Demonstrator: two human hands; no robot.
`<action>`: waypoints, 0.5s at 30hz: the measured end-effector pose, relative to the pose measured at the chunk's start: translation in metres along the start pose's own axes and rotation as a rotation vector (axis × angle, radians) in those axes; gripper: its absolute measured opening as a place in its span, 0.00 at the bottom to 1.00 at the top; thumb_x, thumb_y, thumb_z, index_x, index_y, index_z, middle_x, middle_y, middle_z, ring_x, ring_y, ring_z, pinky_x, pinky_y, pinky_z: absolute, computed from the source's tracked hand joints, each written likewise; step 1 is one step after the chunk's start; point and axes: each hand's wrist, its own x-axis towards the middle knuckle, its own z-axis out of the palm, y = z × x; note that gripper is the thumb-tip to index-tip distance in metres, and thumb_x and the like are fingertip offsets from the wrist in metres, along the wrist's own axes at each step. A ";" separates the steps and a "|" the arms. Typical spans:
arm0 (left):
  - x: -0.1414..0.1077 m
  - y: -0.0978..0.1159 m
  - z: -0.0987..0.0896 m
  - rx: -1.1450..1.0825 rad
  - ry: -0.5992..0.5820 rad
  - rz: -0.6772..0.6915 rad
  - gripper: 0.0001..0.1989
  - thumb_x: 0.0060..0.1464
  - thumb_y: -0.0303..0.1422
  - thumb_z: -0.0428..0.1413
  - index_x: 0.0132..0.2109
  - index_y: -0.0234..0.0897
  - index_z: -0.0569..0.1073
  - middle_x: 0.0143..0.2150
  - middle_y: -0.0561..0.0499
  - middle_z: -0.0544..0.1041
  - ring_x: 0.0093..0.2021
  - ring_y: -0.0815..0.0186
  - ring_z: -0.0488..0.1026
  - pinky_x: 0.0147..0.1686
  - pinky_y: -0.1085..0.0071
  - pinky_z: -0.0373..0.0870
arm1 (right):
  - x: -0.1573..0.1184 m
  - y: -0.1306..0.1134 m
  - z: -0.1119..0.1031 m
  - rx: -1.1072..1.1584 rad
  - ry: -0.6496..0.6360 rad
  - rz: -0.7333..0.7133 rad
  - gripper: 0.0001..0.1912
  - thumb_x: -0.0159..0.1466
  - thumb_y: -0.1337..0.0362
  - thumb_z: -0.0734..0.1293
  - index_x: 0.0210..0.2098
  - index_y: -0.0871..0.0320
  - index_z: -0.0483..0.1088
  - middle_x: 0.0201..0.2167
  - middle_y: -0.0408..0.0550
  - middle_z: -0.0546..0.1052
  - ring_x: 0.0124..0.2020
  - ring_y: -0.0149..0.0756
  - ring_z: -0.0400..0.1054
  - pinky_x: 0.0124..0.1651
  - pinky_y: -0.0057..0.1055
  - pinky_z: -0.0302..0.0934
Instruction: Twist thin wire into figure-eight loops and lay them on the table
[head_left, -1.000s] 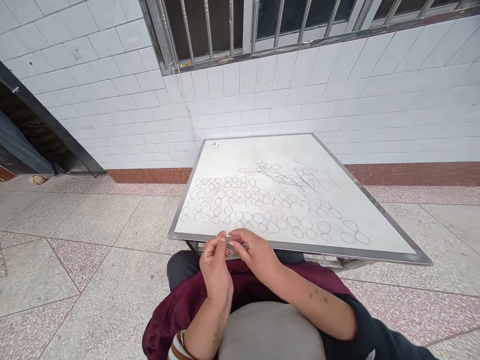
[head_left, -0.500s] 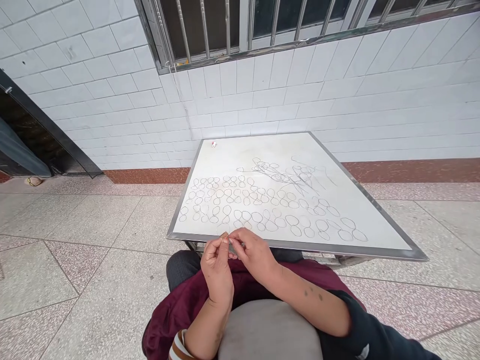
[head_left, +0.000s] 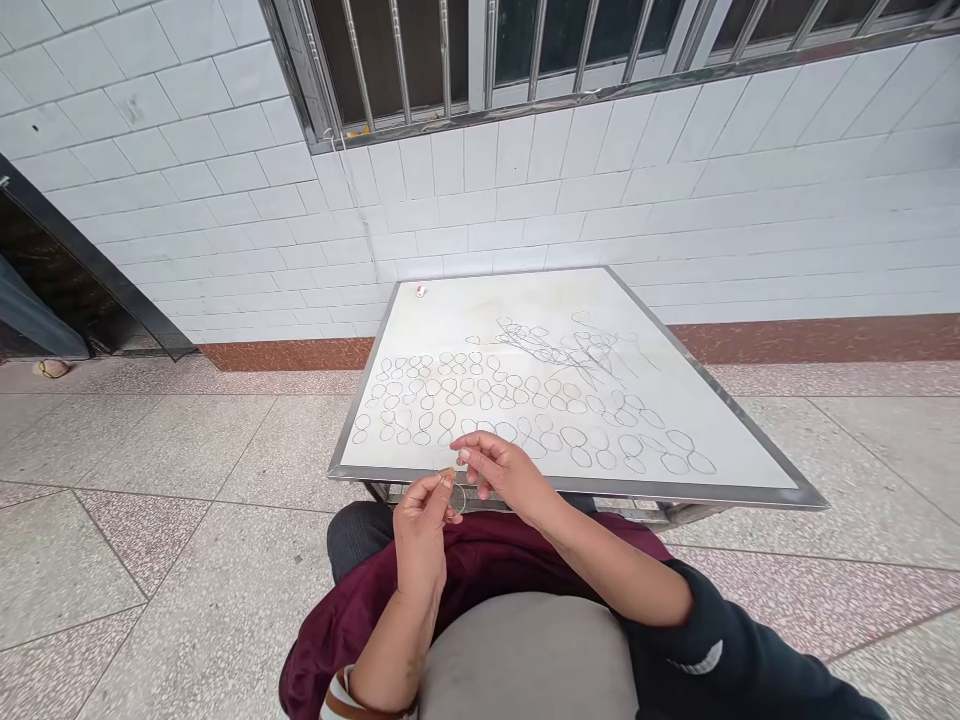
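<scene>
My left hand (head_left: 424, 508) is closed in a pinch on a thin wire ring (head_left: 463, 500), which hangs off to the right of the fingertips. Just above and to the right, my right hand (head_left: 499, 470) has its index finger stretched out and the thumb close below it; nothing shows clearly between them. Both hands are over the near edge of a white-topped table (head_left: 480, 290) with a grey metal rim. On it lie rows of thin wire rings (head_left: 574, 430), many touching in pairs, and a tangled heap of similar wire rings (head_left: 551, 350) farther back.
A small white and red item (head_left: 421, 291) lies in the table's far left corner. Behind stands a white tiled wall (head_left: 450, 215) with a barred window (head_left: 517, 60). A dark doorway (head_left: 45, 270) is at the left. A maroon cloth (head_left: 322, 625) is draped across my lap.
My right hand has moved up and away from the left fingertips, and its fingers have loosened. My left hand keeps its pinch, and the ring now shows beside it.
</scene>
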 end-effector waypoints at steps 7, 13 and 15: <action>-0.001 0.000 -0.002 0.067 -0.053 -0.019 0.15 0.43 0.40 0.66 0.36 0.34 0.80 0.34 0.49 0.77 0.23 0.75 0.62 0.23 0.75 0.67 | 0.002 0.004 0.004 0.153 0.001 0.015 0.14 0.55 0.55 0.70 0.34 0.59 0.71 0.26 0.41 0.72 0.24 0.27 0.68 0.24 0.24 0.65; -0.003 0.001 -0.001 0.083 -0.089 -0.014 0.15 0.46 0.40 0.64 0.40 0.35 0.80 0.40 0.47 0.77 0.24 0.76 0.62 0.25 0.76 0.67 | 0.002 0.007 0.004 0.146 0.052 0.000 0.13 0.55 0.56 0.70 0.33 0.59 0.71 0.27 0.41 0.73 0.25 0.27 0.70 0.25 0.24 0.67; -0.003 0.002 -0.001 0.082 -0.097 -0.018 0.16 0.46 0.40 0.64 0.41 0.36 0.80 0.39 0.48 0.77 0.24 0.76 0.63 0.25 0.76 0.67 | 0.003 0.009 0.004 0.145 0.060 -0.002 0.13 0.55 0.56 0.70 0.33 0.59 0.71 0.27 0.41 0.73 0.24 0.27 0.69 0.25 0.24 0.67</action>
